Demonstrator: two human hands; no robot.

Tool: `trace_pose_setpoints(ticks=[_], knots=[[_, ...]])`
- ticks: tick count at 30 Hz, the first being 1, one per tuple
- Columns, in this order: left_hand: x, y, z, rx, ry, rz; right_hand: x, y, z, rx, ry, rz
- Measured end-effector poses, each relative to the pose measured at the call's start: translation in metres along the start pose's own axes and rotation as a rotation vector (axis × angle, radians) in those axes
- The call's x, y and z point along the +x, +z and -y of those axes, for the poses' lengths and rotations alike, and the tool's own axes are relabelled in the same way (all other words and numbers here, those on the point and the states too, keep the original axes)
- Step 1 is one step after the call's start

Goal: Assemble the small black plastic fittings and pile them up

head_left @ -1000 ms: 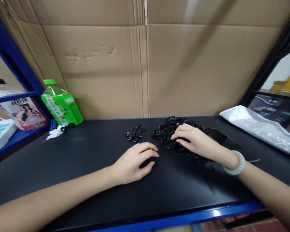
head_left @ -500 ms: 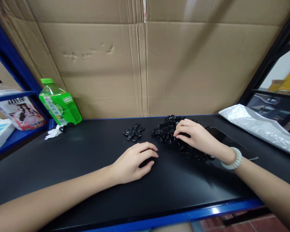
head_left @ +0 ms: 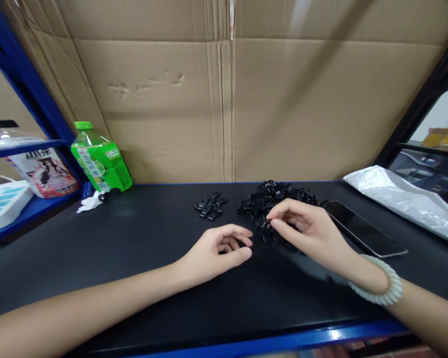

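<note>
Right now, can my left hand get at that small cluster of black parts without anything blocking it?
Probably yes: the left hand rests on the black table just short of the small cluster, with only bare tabletop between them.

Cardboard wall [head_left: 224,99] backs a blue-edged black shelf [head_left: 134,278].

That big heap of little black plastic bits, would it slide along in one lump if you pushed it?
Probably not: the big heap of small black plastic pieces looks loose, so it would likely spread over the smooth black tabletop. Each piece seems light; the right hand pinches one with its fingertips.
</note>
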State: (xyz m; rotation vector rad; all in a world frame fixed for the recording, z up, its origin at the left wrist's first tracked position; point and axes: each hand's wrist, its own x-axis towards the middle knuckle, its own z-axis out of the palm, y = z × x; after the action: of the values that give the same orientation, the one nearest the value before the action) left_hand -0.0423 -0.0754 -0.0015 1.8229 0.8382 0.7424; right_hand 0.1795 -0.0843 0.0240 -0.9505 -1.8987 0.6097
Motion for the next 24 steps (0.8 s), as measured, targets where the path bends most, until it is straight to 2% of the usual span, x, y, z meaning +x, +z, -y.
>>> trace_pose_setpoints(ticks=[3,7,13,16,24], knots=[[-0.002,0.004,-0.004,-0.172,-0.039,0.055,-0.01,0.015,0.005,0.141,0.041,0.07],[-0.002,0.006,-0.006,-0.244,-0.096,0.037,-0.014,0.026,0.002,0.249,0.118,0.145],[-0.003,0.006,-0.004,-0.202,-0.11,-0.012,-0.012,0.03,-0.004,0.364,0.265,0.154],[-0.004,0.006,-0.003,-0.228,-0.12,-0.033,-0.012,0.031,-0.006,0.409,0.335,0.203],[-0.004,0.006,-0.002,-0.255,-0.139,-0.034,-0.012,0.033,-0.007,0.511,0.374,0.222]])
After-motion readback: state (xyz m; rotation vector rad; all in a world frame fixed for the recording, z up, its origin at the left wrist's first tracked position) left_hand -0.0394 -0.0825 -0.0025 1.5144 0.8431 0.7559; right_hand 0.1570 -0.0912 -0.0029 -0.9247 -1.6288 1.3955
